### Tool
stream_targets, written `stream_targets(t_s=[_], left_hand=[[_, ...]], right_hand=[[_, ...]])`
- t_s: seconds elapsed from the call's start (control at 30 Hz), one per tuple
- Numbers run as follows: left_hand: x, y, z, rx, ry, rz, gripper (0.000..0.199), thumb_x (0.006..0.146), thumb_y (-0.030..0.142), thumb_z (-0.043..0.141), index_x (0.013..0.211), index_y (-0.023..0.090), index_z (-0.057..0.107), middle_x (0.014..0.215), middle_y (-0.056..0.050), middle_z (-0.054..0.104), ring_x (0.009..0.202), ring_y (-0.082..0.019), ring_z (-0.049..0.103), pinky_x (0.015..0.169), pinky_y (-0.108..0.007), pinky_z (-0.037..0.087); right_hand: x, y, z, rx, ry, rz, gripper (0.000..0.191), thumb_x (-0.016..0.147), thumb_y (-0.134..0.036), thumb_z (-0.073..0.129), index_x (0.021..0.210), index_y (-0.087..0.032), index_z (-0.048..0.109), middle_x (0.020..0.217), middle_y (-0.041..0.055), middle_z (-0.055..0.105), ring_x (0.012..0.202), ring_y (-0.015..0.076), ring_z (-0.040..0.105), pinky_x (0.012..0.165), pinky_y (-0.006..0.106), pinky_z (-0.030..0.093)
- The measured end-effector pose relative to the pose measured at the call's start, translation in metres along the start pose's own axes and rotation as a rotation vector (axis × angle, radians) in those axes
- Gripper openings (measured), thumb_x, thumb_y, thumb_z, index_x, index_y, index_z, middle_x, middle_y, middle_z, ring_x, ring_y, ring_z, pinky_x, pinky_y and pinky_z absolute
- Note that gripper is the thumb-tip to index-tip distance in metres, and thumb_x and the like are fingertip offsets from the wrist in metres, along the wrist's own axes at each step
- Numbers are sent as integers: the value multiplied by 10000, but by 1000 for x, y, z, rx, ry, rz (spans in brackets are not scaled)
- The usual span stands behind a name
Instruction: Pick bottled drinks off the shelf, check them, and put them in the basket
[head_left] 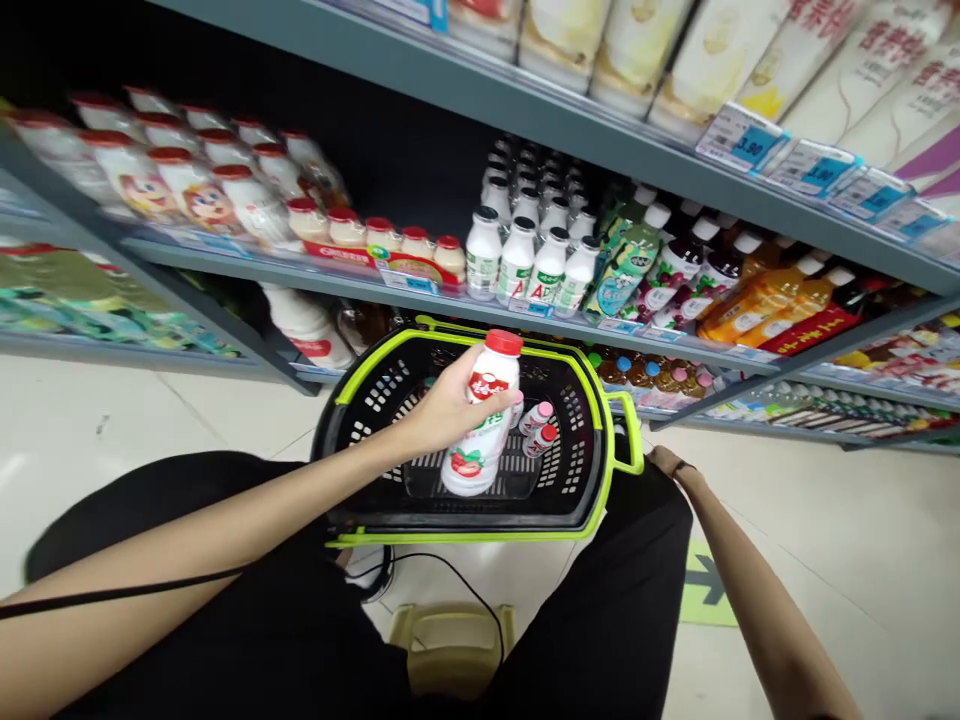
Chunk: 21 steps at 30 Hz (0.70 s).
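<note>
Over the black shopping basket [504,522] with its lime-green rim, my left hand [448,408] is wrapped round a white drink bottle [486,440]. The bottle has a red cap, a strawberry on its label, and leans slightly. A few small bottles [538,430] with pink and red caps lie inside the basket, partly hidden behind the held bottle. My right hand [667,462] rests by my right knee, just below the basket's green handle [631,432]; its fingers are mostly hidden behind the knee.
Ahead runs a shelf [360,282] of drinks: red-capped bottles [225,180] on the left, white bottles with dark caps [531,255] in the middle, juice bottles [772,300] on the right. Price tags [750,145] line the upper shelf edge. Below me is a yellowish stool [454,665]; a black cable [450,568] hangs nearby.
</note>
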<state>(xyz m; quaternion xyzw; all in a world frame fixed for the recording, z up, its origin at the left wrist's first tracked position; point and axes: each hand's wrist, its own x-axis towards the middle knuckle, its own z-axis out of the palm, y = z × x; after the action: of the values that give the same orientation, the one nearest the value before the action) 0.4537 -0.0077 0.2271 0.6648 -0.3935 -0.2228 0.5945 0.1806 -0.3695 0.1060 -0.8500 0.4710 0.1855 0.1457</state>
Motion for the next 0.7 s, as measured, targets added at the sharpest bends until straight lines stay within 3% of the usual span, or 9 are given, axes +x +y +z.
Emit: stream_targets(t_s=[0.1, 0.17, 0.27, 0.37, 0.5, 0.6, 0.7], left_hand=[[0, 4, 2, -94, -20, 16, 503, 834, 467, 805, 1148, 145, 579, 931, -17, 612, 805, -145, 559, 734, -256, 486], [0, 8, 3, -150, -27, 25, 509, 830, 453, 819, 1151, 141, 575, 913, -8, 601, 786, -132, 549, 718, -242, 477], [-4, 16, 4, -247, -57, 28, 561, 812, 481, 842, 1160, 147, 555, 890, -3, 602, 755, -131, 577, 688, -238, 486], [-9, 25, 5, -339, -90, 24, 619, 795, 508, 858, 1185, 154, 533, 908, -18, 638, 770, -160, 640, 692, -258, 522], [-13, 34, 3, -328, -49, 69, 607, 772, 478, 889, 1162, 153, 556, 910, -19, 645, 760, -150, 625, 686, -252, 521], [-15, 35, -1, -378, -58, 43, 614, 778, 505, 880, 1151, 167, 528, 900, -20, 644, 742, -161, 641, 665, -265, 531], [-16, 32, -7, -385, -13, 39, 603, 791, 506, 870, 1153, 171, 524, 911, -20, 632, 744, -153, 624, 667, -258, 518]], right_hand=[[-17, 5, -12, -13, 28, -12, 278, 1012, -314, 681, 787, -155, 641, 767, 7, 668, 745, 164, 657, 783, 329, 544], [-34, 5, -30, 14, 102, -55, 326, 999, -231, 573, 676, -186, 590, 711, 75, 662, 739, 209, 649, 747, 332, 483], [-75, -15, -54, 100, 207, -193, 295, 1004, -300, 436, 800, -194, 620, 788, 106, 696, 776, 244, 640, 726, 341, 440], [-130, -66, -66, 315, 188, -475, 322, 1020, -424, 428, 918, -197, 633, 855, 68, 703, 757, 209, 624, 689, 309, 450], [-187, -153, -61, 578, -30, -721, 404, 1057, -549, 474, 981, -199, 662, 790, 33, 664, 707, 186, 610, 641, 294, 475], [-202, -201, -50, 624, -219, -874, 391, 1034, -537, 596, 1241, -213, 671, 1027, 69, 749, 932, 226, 702, 822, 342, 563], [-199, -229, -34, 767, -338, -950, 507, 983, -498, 715, 1404, -236, 609, 1256, 91, 744, 1085, 259, 718, 966, 414, 586]])
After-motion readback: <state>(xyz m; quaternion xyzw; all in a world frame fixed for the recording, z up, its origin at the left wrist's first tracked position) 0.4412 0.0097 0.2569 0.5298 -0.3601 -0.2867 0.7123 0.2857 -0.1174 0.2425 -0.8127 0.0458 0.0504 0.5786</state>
